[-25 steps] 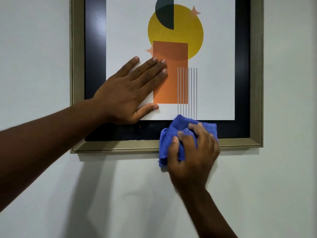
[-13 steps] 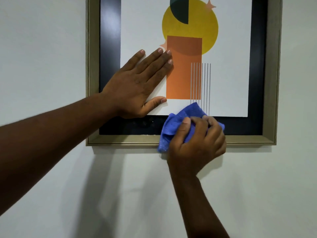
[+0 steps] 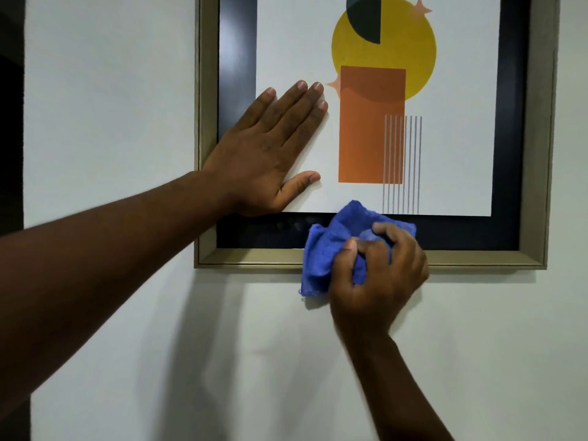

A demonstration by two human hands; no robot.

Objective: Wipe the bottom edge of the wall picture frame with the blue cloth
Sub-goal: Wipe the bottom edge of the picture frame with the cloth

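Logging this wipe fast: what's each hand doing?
Left hand: open, flat on the picture.
Right hand: closed on the cloth.

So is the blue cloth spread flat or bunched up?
Bunched: the blue cloth sits crumpled in the right hand, folds showing, over the frame's bottom edge.

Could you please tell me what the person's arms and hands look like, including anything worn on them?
Both arms are bare as far as the view shows: no sleeves, gloves, watch, bracelet or rings are visible. The left hand and the right hand have short, unpainted nails. The forearms enter from the lower left and bottom edges.
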